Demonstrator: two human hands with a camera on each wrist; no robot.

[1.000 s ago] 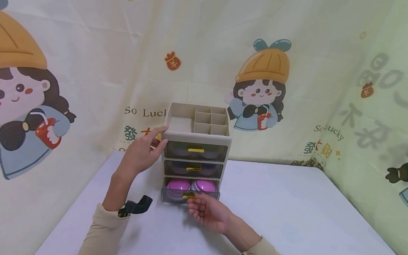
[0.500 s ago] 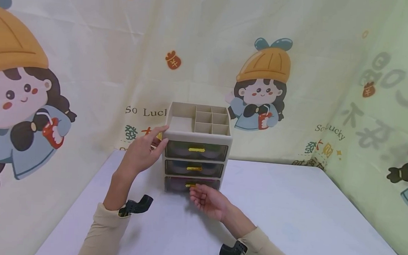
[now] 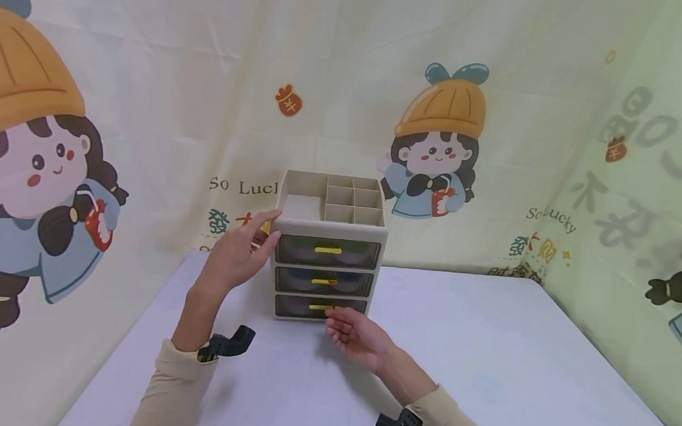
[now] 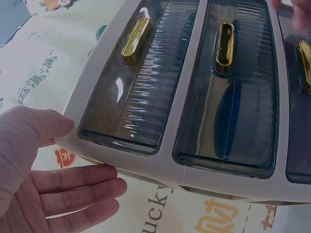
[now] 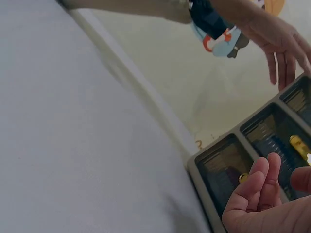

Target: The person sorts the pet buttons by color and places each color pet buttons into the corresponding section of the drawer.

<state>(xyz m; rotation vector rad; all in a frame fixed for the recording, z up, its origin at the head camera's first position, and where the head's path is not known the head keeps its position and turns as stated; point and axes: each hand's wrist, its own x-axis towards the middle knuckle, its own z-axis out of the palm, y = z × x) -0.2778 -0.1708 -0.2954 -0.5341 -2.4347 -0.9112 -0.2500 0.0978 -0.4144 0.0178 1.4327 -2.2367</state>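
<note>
A beige desktop drawer organizer (image 3: 376,274) stands on the table with three smoky see-through drawers, each with a gold handle. Its bottom drawer (image 3: 294,306) sits flush in the frame. My left hand (image 3: 235,255) rests against the upper left corner, thumb at the front frame and fingers mostly straight along the side, as the left wrist view shows. My right hand (image 3: 359,340) is just in front of the bottom drawer, fingertips close to its gold handle (image 3: 319,307). In the right wrist view its fingers (image 5: 260,182) are loosely bent, the thumb apart from them.
The organizer's top has open compartments (image 3: 353,201). A white-covered table (image 3: 461,351) extends around it. Behind and at the sides hangs a cream curtain (image 3: 350,57) with cartoon prints. Black wrist cameras (image 3: 227,343) are strapped over both sleeves.
The bottom drawer, open a second ago with pink-lidded round things showing, has slid in under my right hand. That hand has since eased slightly right of the handle. My left hand stayed put.
</note>
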